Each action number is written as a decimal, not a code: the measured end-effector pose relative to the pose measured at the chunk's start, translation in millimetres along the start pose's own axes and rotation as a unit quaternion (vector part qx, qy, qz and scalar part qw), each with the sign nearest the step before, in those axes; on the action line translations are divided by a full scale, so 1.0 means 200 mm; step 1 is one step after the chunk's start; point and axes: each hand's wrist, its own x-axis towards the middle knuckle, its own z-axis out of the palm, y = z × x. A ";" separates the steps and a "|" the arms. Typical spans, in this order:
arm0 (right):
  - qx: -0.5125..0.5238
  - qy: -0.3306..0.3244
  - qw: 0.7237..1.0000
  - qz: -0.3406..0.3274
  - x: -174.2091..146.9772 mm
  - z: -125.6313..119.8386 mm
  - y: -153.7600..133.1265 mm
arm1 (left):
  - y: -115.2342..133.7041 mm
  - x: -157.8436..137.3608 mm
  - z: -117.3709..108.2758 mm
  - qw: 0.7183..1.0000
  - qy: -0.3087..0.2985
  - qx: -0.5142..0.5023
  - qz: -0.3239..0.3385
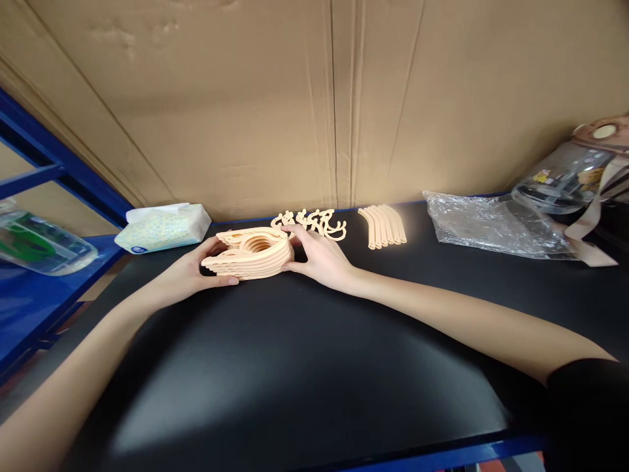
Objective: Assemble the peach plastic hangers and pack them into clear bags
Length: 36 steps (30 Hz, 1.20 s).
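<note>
Nearest me the black worktop (275,380) lies bare up to its blue front edge, with both forearms reaching across it toward the back. About two-thirds of the way in, left of centre, sits the stack of peach plastic pieces (251,254), flat curved shapes nested one on another. They look light, thin and stiff, smooth enough to slide off each other, so I'd judge the safest hold is at the two ends, squeezing the pile together rather than lifting by the top piece.

That is how the hands sit. The left hand (194,275) cups the stack's left end, thumb lying along the lower edge, fingers curled behind. The right hand (319,257) is partly spread, fingers pressed to the right end, thumb low at the base.

Just behind, near the back edge, lie a cluster of small peach hooks (314,223) and a row of curved peach rods (383,226). A tissue pack (164,227) sits at the back left corner, a crumpled clear bag (486,226) toward the right.
</note>
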 end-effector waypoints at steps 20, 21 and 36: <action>0.074 0.005 0.997 0.012 0.00 -0.01 0.02 | -0.03 0.00 -0.03 0.999 -0.002 0.023 -0.031; 0.073 0.005 0.997 0.012 0.00 -0.01 0.02 | -0.03 0.01 -0.03 0.999 -0.002 0.027 -0.032; 0.043 0.027 0.999 -0.015 -0.01 0.00 0.02 | -0.01 -0.01 -0.05 0.998 -0.001 -0.060 -0.005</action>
